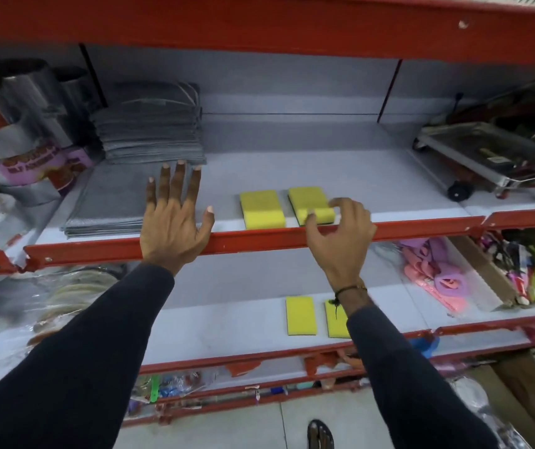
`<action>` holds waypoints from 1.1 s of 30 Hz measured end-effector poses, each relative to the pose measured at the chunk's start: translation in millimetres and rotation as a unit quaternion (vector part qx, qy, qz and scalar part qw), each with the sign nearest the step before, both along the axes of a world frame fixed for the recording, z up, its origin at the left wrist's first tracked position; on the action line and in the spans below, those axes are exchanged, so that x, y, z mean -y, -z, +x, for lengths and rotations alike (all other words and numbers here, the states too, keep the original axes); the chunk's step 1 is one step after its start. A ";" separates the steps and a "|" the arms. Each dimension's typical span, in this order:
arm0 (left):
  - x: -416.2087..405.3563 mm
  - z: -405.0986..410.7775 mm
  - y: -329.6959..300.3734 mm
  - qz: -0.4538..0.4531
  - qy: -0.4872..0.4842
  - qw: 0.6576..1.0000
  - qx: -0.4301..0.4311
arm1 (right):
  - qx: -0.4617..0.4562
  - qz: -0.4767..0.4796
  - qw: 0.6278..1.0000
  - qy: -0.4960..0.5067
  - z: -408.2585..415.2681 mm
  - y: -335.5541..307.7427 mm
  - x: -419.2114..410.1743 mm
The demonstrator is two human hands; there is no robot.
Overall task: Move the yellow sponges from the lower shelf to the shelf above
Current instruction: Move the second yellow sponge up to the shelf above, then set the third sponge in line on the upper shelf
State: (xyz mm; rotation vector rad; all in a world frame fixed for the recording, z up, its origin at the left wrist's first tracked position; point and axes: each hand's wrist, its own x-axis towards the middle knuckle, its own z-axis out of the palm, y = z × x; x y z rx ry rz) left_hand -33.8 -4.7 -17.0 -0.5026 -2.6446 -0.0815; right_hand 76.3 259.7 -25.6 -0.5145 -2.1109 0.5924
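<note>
Upper shelf (pixel 389 176): grey-white deck, red front lip.
Upper left sponge (pixel 261 209): yellow block lying flat near the front lip, long side running front to back.
Upper right sponge (pixel 308 202): yellow with dark green underside, flat, just beside the first with a gap; front edge partly covered.
Lower shelf (pixel 227 325): same finish.
Lower left sponge (pixel 301 315): yellow, flat, near front.
Lower right sponge (pixel 335 322): yellow, flat, partly hidden.

Four yellow sponges (pixel 262 209), two hands (pixel 172 222), two grey mat stacks (pixel 149 131)
</note>
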 end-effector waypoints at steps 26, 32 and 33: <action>-2.8 6.4 -3.3 0.025 0.012 1.000 -0.013 | -0.133 -0.015 0.985 -0.109 41.9 -16.0 -18.8; -0.3 4.7 -0.7 0.022 0.011 1.000 -0.005 | 0.165 -0.039 0.985 -0.013 -14.3 -21.9 -76.5; -0.3 4.0 -0.9 0.022 0.011 1.000 -0.004 | 0.146 -0.028 0.989 -0.004 -12.5 -16.9 -77.5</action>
